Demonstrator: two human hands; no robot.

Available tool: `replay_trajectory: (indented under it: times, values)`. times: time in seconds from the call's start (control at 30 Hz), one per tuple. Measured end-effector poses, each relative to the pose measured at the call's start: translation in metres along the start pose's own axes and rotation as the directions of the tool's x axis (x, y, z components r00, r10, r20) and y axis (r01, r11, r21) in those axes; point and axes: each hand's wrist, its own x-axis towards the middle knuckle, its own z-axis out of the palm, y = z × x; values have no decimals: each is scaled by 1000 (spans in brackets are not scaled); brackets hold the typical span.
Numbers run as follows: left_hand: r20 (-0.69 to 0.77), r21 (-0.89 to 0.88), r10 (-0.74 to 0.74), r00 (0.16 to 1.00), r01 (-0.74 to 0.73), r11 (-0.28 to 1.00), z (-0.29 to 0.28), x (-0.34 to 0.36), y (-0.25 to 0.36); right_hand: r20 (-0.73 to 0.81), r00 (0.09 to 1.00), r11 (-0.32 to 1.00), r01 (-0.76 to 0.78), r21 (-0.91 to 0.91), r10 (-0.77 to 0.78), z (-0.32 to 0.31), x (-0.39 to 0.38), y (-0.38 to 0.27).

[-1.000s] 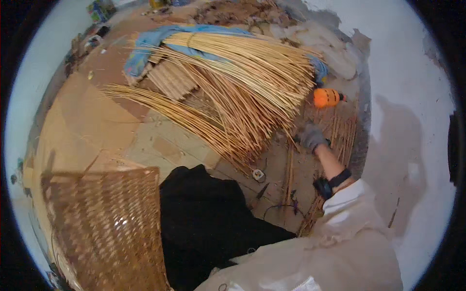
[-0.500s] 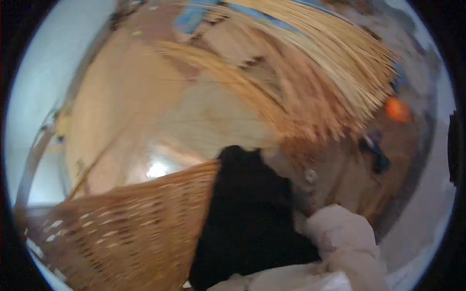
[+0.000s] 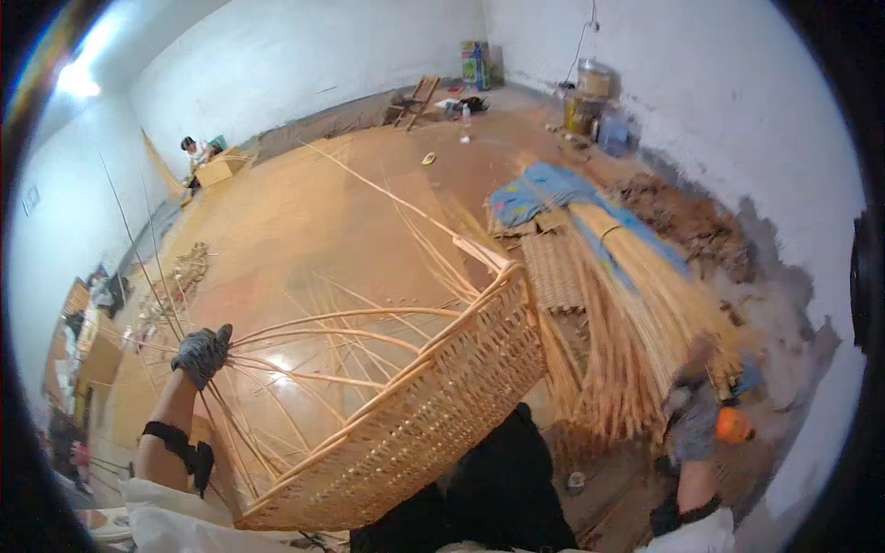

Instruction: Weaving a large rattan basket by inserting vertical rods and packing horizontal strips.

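Note:
My left hand point(image 3: 202, 357), in a grey glove, is closed round a gathered bunch of long wicker rods point(image 3: 313, 334). These rods fan out from the rim of a woven wicker basket point(image 3: 424, 396), which is tilted on its side across my lap. Several loose ends stick up past my fist. At the right, my right hand point(image 3: 693, 405), also gloved in grey, reaches down beside the end of a bundle of pale rods point(image 3: 645, 304). Motion smears its fingers, so any hold is hidden. Close by it lies an orange object point(image 3: 734, 425).
A blue cloth point(image 3: 544, 194) partly covers the rod bundle, beside a ribbed mat point(image 3: 554, 269). Another person point(image 3: 195, 152) sits far left by a box. A folding wooden chair point(image 3: 419, 100) and buckets point(image 3: 585, 111) stand along the far walls. Wicker scraps point(image 3: 189, 267) litter the floor at left.
The view has swung up from a blurred close look at the basket and floor. Both hands now show: the left gripping rods, the right out beside the orange object.

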Motion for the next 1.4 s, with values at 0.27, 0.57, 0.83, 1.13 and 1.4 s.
replay_trajectory:
  times: [0.27, 0.57, 0.83, 1.13, 1.4]
  values:
    - [120, -112, -36, 992, 50, 992, -31, 7, 22, 645, 677, 676, 662, -323, -355, 115, 71, -219]
    - [120, -200, -86, 989, 109, 974, -48, -10, 15, 889, 195, 304, 950, -67, -413, 232, 66, -149]
    - [154, -302, -143, 978, 185, 935, -63, -2, 24, 18, 648, 623, 739, -256, -762, 254, 44, -161]
    - [88, -345, -140, 986, 162, 924, -60, -13, 28, 494, 545, 655, 753, 67, -677, 225, 54, -201]
    - [235, -338, -239, 942, 310, 889, -68, -10, 27, 987, 53, 440, 898, 19, -150, 252, 36, -103]
